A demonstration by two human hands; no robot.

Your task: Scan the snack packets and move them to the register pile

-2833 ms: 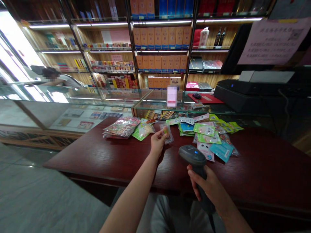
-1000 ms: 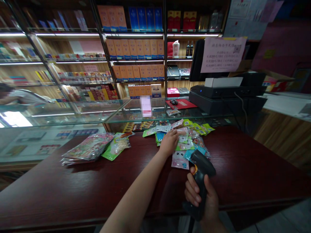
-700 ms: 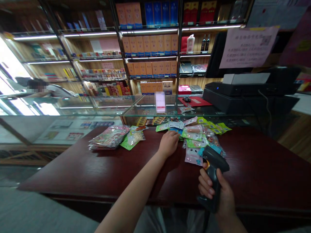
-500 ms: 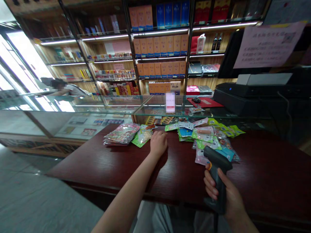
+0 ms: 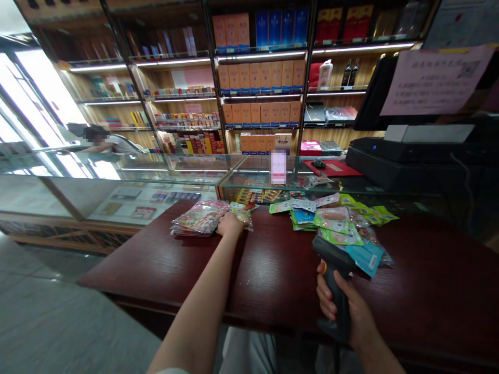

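Note:
On the dark wooden tabletop, my left hand (image 5: pixel 230 225) lies over a clear-and-green snack packet (image 5: pixel 246 219), its fingers curled at the packet's left side and partly hidden. Right beside those fingers is a stack of shiny, colourful plastic packets (image 5: pixel 198 218). A black handheld barcode scanner (image 5: pixel 336 283) is gripped by its handle in my right hand (image 5: pixel 356 311), with its head tilted up and to the left. Just beyond the scanner lies a pile of snack packets (image 5: pixel 331 221), with a blue packet (image 5: pixel 365 257) at its near side.
A glass display counter (image 5: pixel 187 176) runs behind the table (image 5: pixel 273 291). A monitor (image 5: pixel 374 93) with a pink paper sign (image 5: pixel 432 83) stands at the right. Near it are a mouse (image 5: pixel 318 164) and red pad. Another person (image 5: pixel 105 143) leans at the far left.
My left hand has moved left onto the green snack packet beside the stack. The scanner in my right hand has shifted slightly left, and a pink packet near it no longer shows.

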